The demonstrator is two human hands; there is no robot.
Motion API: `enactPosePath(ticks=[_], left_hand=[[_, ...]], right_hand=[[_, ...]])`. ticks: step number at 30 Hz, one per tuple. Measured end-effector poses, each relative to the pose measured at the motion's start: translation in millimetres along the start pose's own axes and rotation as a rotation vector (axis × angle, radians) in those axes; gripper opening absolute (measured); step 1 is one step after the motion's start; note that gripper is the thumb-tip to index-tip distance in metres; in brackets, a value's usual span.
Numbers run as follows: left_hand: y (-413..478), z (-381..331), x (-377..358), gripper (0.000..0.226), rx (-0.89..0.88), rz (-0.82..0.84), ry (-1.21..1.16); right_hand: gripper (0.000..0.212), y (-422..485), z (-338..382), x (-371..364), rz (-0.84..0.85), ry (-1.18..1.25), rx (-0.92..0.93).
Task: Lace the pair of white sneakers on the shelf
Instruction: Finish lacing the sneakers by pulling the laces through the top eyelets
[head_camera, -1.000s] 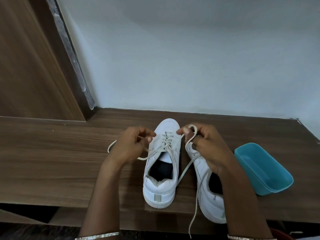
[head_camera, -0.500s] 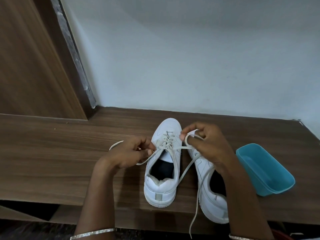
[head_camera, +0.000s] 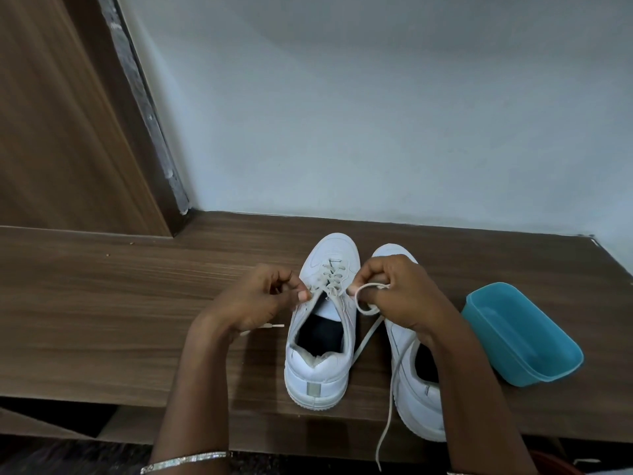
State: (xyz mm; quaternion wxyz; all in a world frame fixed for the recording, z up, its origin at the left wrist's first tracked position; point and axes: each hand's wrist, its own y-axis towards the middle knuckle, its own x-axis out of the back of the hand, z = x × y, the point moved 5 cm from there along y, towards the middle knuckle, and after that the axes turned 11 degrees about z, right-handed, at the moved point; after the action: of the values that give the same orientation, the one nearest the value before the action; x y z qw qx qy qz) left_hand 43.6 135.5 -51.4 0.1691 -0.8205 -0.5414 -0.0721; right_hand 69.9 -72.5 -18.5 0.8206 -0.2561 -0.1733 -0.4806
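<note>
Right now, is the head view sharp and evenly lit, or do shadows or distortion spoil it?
Head view: soft even light, no glare; laced sneaker and lace sharp; dim shadow beneath the left hand on the shelf; wide-angle bowing at frame edges.

A broad stretch of bare shelf (head_camera: 102,303) was left open to the left of the left hand (head_camera: 253,299), bounded at the back by a wooden panel (head_camera: 51,132). Behind the sneakers' toes, only a narrow strip was left before the wall (head_camera: 376,132). The right side was blocked by a teal tub (head_camera: 520,337) near the right sneaker (head_camera: 414,406) — a slim gap was seen between them. The front edge was crossed by a hanging lace (head_camera: 389,406).
</note>
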Motion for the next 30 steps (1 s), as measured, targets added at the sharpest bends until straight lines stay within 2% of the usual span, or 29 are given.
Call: enactPosePath(ticks=[4,7,16,20,22,26,30], left_hand=[[-1,-3,4,0.015,-0.02,-0.034,0.043],[-1,-6,3,0.021,-0.026,-0.027,0.047],[-1,-8,1,0.029,0.065,-0.032,-0.006],[1,-4,-1,0.028,0.107,-0.022,0.012],[2,-5,-1,0.023,0.09,-0.037,0.015],[3,-9,-1,0.003,0.018,-0.047,0.093],[4,-15,4,0.007,-0.016,-0.143,0.217]], right_hand=[[0.009,-2,2,8,-0.062,0.402,0.019],[0.011,-4,3,16,-0.118,0.616,0.082],[0.018,-2,0,19,-0.282,0.862,0.161],[0.005,-3,-1,20,-0.299,0.587,0.124],[0.009,-1,-1,18,-0.273,0.405,0.105],[0.007,1,4,7,-0.111,-0.054,0.077],[0.005,2,4,-1,-0.005,-0.32,0.036]])
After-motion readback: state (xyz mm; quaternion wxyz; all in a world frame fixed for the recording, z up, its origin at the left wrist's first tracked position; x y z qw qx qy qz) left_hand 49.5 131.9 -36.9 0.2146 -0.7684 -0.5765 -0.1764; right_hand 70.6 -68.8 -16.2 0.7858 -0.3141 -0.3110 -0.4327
